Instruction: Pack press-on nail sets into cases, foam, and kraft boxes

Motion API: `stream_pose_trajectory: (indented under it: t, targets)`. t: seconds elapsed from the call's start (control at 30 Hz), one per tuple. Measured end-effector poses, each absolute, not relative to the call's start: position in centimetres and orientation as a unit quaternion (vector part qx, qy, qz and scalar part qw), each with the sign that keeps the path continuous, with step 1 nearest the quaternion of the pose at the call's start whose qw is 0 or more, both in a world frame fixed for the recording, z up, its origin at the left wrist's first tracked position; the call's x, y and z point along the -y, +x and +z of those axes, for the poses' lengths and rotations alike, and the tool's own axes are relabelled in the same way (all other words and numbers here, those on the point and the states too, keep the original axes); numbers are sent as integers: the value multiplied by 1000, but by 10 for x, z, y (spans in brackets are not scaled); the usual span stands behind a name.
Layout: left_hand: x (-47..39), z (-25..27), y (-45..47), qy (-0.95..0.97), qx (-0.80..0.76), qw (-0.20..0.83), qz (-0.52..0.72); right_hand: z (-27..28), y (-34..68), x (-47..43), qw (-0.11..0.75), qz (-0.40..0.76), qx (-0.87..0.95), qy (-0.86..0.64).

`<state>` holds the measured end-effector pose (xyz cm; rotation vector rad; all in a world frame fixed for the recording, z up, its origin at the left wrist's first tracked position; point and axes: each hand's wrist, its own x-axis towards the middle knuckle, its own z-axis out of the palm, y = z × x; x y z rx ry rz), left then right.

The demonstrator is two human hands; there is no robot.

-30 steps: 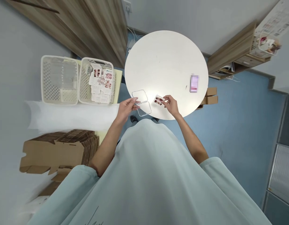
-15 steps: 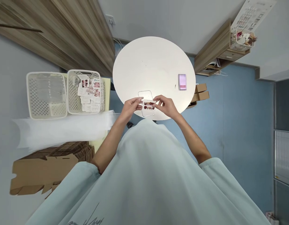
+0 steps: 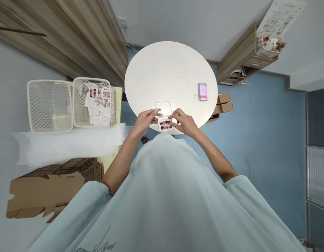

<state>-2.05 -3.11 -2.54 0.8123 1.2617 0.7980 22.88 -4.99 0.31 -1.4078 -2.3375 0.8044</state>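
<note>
Gripping a clear case (image 3: pixel 163 107) at its nine-o'clock edge, close to the hinge, between thumb and fingertips of the left hand (image 3: pixel 145 120); probably to steady both halves while leaving the inside uncovered. Curved inward from three o'clock, fingertips at the near edge of the card: right hand (image 3: pixel 186 123); pinching or merely pressing, impossible to tell.

Case: hinged, unfolded, lid at twelve, tray at six, toward the body; seemingly spread to allow access from above. Card of false nails (image 3: pixel 165 123): one, two rows, dark red and paler tones; over the tray, roughly square with it, face up. Fully seated or not: too small to tell.

Outward, by clock from the case:

Table (image 3: pixel 172 70): white, round; case at its six-o'clock rim, presumably for short reach.

Phone-like device (image 3: pixel 202 91), at two: pixelated, set apart, likely to spare working room.

Near basket (image 3: pixel 113 105), between nine and ten: holding loose printed cards (image 3: pixel 96 103). Far basket (image 3: pixel 38 105), just past nine: clear plastic pieces inside. Side by side, apparently for sorting by kind.

White sheeting (image 3: pixel 67 145), between eight and nine. Flattened cardboard (image 3: pixel 46 192), at eight; stacked, likely to save space.

Small cartons (image 3: pixel 225 102), between two and three, beyond the rim.
</note>
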Motion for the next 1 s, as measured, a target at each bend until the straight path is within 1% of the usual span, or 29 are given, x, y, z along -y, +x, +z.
stream_pose_trajectory:
  t: [0.1, 0.13, 0.2, 0.3, 0.4, 0.5, 0.67, 1.0]
  targets:
    - [33, -25, -19, 354, -557, 659, 360, 2, 229, 49, 143, 264, 821, -486]
    - [33, -25, -20, 354, -556, 659, 362, 3, 229, 48, 159, 271, 810, -496]
    - [35, -24, -21, 357, -553, 659, 364, 3, 228, 42, 219, 302, 756, -537]
    - [38, -20, -25, 367, -545, 661, 363, 3, 224, 28, 302, 398, 624, -601]
    - [43, -15, -29, 376, -537, 668, 353, -3, 216, 13, 312, 519, 525, -598]
    - [48, -14, -31, 377, -533, 674, 344, -13, 206, 6, 324, 575, 480, -578]
    - [59, -21, -33, 341, -537, 686, 355, -24, 195, 5, 346, 580, 456, -580]
    - [82, -31, -29, 284, -521, 725, 349, -27, 201, -2, 326, 518, 472, -635]
